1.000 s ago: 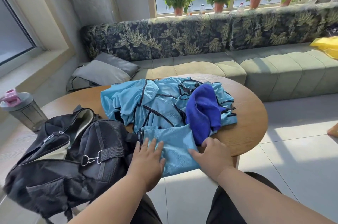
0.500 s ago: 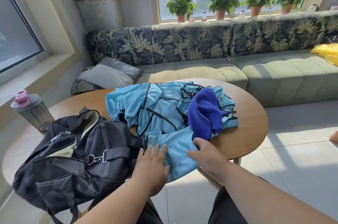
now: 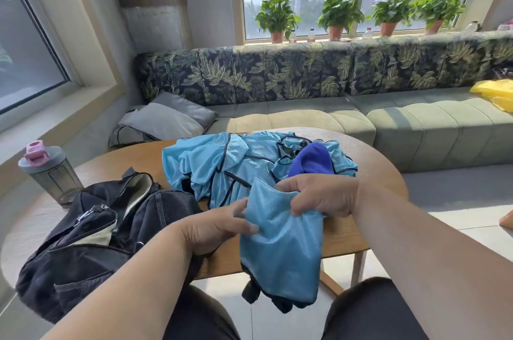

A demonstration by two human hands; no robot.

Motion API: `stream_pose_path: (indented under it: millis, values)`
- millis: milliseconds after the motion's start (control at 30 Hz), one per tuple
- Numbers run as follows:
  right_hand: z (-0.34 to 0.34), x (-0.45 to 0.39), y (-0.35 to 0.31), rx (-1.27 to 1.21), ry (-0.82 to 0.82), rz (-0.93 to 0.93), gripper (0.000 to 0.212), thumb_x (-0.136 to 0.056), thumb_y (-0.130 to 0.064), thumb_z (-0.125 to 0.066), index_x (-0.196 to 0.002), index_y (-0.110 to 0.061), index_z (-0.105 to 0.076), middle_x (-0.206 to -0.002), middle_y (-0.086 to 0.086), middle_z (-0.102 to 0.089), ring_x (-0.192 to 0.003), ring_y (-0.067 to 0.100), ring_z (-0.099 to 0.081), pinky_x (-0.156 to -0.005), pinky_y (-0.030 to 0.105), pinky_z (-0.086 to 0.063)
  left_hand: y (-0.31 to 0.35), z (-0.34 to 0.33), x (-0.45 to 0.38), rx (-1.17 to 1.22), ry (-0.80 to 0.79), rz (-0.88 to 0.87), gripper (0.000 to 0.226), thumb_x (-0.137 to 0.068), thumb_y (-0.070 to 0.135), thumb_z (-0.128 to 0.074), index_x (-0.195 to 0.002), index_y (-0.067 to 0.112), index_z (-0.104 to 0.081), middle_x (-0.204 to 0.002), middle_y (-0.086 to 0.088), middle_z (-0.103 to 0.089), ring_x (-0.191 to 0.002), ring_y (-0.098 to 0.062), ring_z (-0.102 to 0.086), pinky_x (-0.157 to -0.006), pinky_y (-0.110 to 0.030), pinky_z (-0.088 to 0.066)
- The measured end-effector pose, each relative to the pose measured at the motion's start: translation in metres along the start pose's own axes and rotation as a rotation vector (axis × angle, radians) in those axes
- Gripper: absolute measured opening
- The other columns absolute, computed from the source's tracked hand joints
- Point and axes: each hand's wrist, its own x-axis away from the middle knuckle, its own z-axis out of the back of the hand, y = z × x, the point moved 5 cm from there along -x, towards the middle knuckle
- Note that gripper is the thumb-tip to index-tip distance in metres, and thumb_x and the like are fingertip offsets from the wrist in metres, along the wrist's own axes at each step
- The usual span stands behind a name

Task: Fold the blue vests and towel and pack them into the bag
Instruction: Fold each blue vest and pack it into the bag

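The folded vest [image 3: 280, 245] was up off the table [image 3: 369, 231] and hanging over its near edge, light blue mesh doubled over with the dark trim dangling at the bottom! The left hand [image 3: 213, 228] pinched its left border between thumb and curled fingers, and the right hand [image 3: 322, 198] had its fingers bunched round the top right corner: a two-handed hold, most likely to keep the fold from dropping open on the way across. The bag [image 3: 91, 239] sat just to the left on the same table, black, its top zip parted and a pale lining showing, so the mouth looked ready to take the bundle. Behind the hands lay the pile of vests [image 3: 216, 170], crumpled and unfolded, with the dark blue towel [image 3: 311, 162] heaped on its right side, both waiting their turn by the look of it. A shaker bottle [image 3: 50, 173] with a pink cap stood at the far left of the table, well clear of the work. How many vests were in that pile could not be told; they tangled into one mass. The right fingertips were buried in the cloth, the towel's lower part was hidden by the right hand, and the bag's inside was in shadow
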Motion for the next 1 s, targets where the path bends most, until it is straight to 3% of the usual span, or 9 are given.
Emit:
stream_pose_path:
  millis: [67,200,367,467,567,633,733,833,1000]
  values:
    - [0.0,-0.003,-0.007,0.001,-0.052,-0.042,0.059,-0.075,0.01,-0.047,-0.133,0.007,-0.057,-0.119,0.021,-0.069,-0.107,0.032,-0.068,-0.087,0.038,-0.06,-0.002,-0.011,-0.002,0.021,-0.126,-0.014,0.07,-0.093,0.005,-0.065,-0.158,0.012,-0.041,-0.158,-0.018,-0.049,-0.149,-0.038,-0.043,-0.125,-0.054,-0.029]
    - [0.004,-0.005,-0.013,0.001,-0.118,-0.091,0.056,-0.076,0.012,-0.046,-0.132,0.013,-0.053,-0.113,0.02,-0.068,-0.091,0.023,-0.074,-0.072,0.03,-0.063,-0.011,-0.014,-0.008,0.033,-0.112,-0.016,0.059,-0.093,0.0,-0.067,-0.149,0.002,-0.051,-0.153,-0.02,-0.054,-0.144,-0.04,-0.048,-0.124,-0.056,-0.033]
    - [0.013,-0.013,-0.007,-0.019,-0.148,-0.146,0.049,-0.069,0.007,-0.049,-0.114,-0.003,-0.065,-0.108,0.013,-0.074,-0.094,0.024,-0.074,-0.078,0.032,-0.061,-0.019,0.0,-0.007,-0.026,-0.037,0.034,0.047,-0.092,0.006,-0.076,-0.137,0.003,-0.064,-0.141,-0.016,-0.065,-0.135,-0.036,-0.06,-0.119,-0.053,-0.042]
    - [0.018,-0.014,-0.02,0.133,-0.042,-0.11,0.039,-0.067,0.001,-0.05,-0.098,-0.013,-0.067,-0.091,0.004,-0.072,-0.08,0.014,-0.071,-0.067,0.026,-0.057,-0.012,0.016,-0.01,-0.093,0.159,0.026,0.039,-0.088,0.008,-0.08,-0.126,0.009,-0.073,-0.13,-0.01,-0.073,-0.125,-0.029,-0.068,-0.114,-0.052,-0.047]
    - [0.029,-0.013,-0.049,0.56,0.195,0.069,0.017,-0.071,-0.009,-0.059,-0.071,-0.026,-0.054,-0.07,-0.007,-0.052,-0.063,0.008,-0.049,-0.059,0.028,-0.04,0.012,0.039,-0.005,-0.232,0.46,-0.066,0.025,-0.089,0.013,-0.081,-0.113,0.019,-0.078,-0.114,0.003,-0.08,-0.111,-0.018,-0.074,-0.106,-0.049,-0.055]
    - [0.025,-0.013,-0.06,0.64,0.28,0.202,0.027,-0.078,-0.004,-0.06,-0.07,-0.023,-0.041,-0.07,-0.005,-0.042,-0.063,0.009,-0.039,-0.06,0.034,-0.033,0.028,0.05,0.006,-0.358,0.644,-0.121,0.016,-0.092,0.015,-0.077,-0.103,0.027,-0.078,-0.101,0.015,-0.08,-0.099,-0.006,-0.074,-0.097,-0.04,-0.059]
    - [0.002,-0.013,-0.043,0.581,0.326,0.312,0.027,-0.075,-0.007,-0.062,-0.072,-0.022,-0.04,-0.089,-0.013,-0.068,-0.088,0.005,-0.066,-0.079,0.033,-0.049,0.032,0.045,0.028,-0.583,0.853,-0.179,0.02,-0.089,0.015,-0.068,-0.09,0.034,-0.074,-0.09,0.024,-0.075,-0.088,0.004,-0.068,-0.082,-0.024,-0.056]
    - [-0.02,-0.017,0.011,0.608,0.393,0.281,0.021,-0.073,-0.021,-0.065,-0.078,-0.025,-0.046,-0.115,-0.011,-0.074,-0.112,0.011,-0.067,-0.098,0.033,-0.052,-0.01,0.027,0.037,-0.686,0.858,-0.129,0.014,-0.078,0.017,-0.063,-0.082,0.028,-0.069,-0.08,0.014,-0.071,-0.079,-0.004,-0.065,-0.075,-0.037,-0.055]
    - [-0.035,-0.011,0.08,0.474,0.41,0.156,0.027,-0.078,-0.019,-0.075,-0.076,-0.031,-0.051,-0.078,-0.01,-0.067,-0.064,0.01,-0.056,-0.066,0.032,-0.053,-0.062,-0.005,0.045,-0.837,0.766,0.03,0.005,-0.082,0.032,-0.062,-0.08,0.035,-0.066,-0.072,0.017,-0.068,-0.071,-0.003,-0.062,-0.064,-0.025,-0.049]
